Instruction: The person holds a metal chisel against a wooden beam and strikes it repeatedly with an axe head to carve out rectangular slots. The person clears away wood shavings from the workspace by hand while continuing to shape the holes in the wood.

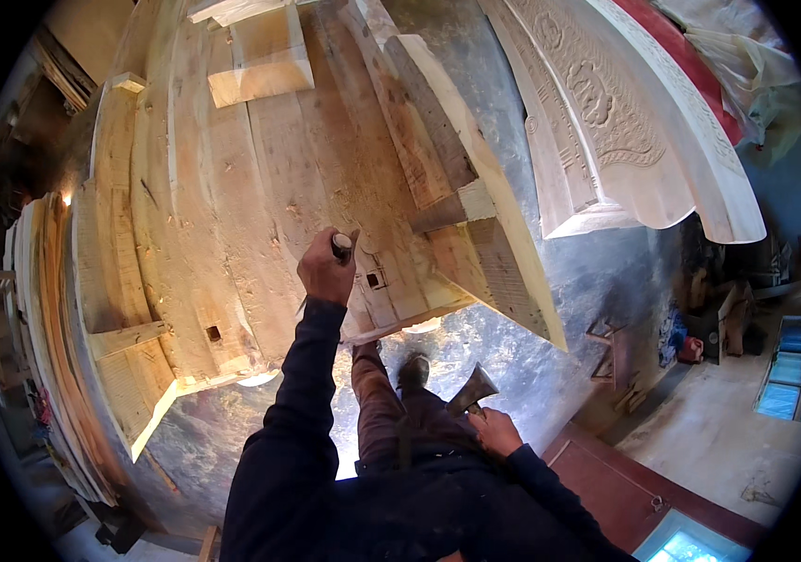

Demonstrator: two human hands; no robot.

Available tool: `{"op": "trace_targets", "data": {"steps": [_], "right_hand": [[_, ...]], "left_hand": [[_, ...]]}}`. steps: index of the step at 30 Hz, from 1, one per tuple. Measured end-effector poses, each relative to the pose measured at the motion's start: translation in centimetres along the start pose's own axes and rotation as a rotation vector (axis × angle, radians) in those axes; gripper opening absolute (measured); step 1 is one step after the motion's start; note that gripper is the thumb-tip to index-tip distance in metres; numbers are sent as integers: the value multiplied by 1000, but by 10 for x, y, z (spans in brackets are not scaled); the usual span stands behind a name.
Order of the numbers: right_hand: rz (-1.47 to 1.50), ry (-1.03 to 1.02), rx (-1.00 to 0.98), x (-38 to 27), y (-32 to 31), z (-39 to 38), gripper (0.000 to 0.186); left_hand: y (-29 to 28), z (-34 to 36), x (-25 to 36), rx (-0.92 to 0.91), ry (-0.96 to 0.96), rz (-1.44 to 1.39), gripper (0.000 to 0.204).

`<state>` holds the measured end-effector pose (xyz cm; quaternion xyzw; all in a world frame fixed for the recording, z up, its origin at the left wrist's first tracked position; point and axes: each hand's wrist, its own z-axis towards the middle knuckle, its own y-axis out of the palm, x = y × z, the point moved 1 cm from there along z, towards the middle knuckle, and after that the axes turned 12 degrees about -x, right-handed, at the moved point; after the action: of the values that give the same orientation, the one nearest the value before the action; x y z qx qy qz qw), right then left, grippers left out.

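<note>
My left hand (323,270) is closed round the handle of a chisel (341,243), whose round butt end points up; its blade is mostly hidden below the fist. The fist is over the near part of a large plank panel (232,225), just left of a small square hole (372,280) cut through the wood. Another square hole (213,333) lies farther left near the same edge. Low beside my legs, my right hand (496,434) grips a hatchet (472,390) by its handle, with the flared metal head turned up. The hatchet is apart from the panel.
Raised, angled side boards (503,253) flank the panel, and a wooden block (260,58) sits at its far end. A pale carved wooden piece (597,103) stands to the right. Stacked boards (49,347) lean at the left. Wood chips lie about.
</note>
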<state>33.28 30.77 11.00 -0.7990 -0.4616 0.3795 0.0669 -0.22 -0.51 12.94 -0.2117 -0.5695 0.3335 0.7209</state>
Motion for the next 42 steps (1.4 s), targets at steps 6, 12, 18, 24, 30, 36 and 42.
{"op": "trace_targets", "data": {"steps": [6, 12, 18, 24, 30, 36, 42], "right_hand": [[-202, -26, -109, 12, 11, 10, 28], [-100, -15, 0, 45, 38, 6, 34], [359, 451, -209, -4, -13, 12, 49], [78, 139, 67, 10, -1, 33, 50], [97, 156, 7, -19, -17, 29, 48], [115, 163, -1, -27, -17, 26, 47], [83, 63, 45, -40, -27, 37, 45]], "left_hand": [[75, -40, -64, -379, -172, 260, 25], [34, -182, -55, -615, -396, 366, 12], [-5, -234, -51, -692, -600, 154, 45], [-14, -48, 10, -79, -393, -845, 34], [23, 8, 9, 90, -344, -1194, 42], [37, 10, -1, 61, -348, -1229, 43], [48, 11, 3, -136, -236, -944, 38]]}}
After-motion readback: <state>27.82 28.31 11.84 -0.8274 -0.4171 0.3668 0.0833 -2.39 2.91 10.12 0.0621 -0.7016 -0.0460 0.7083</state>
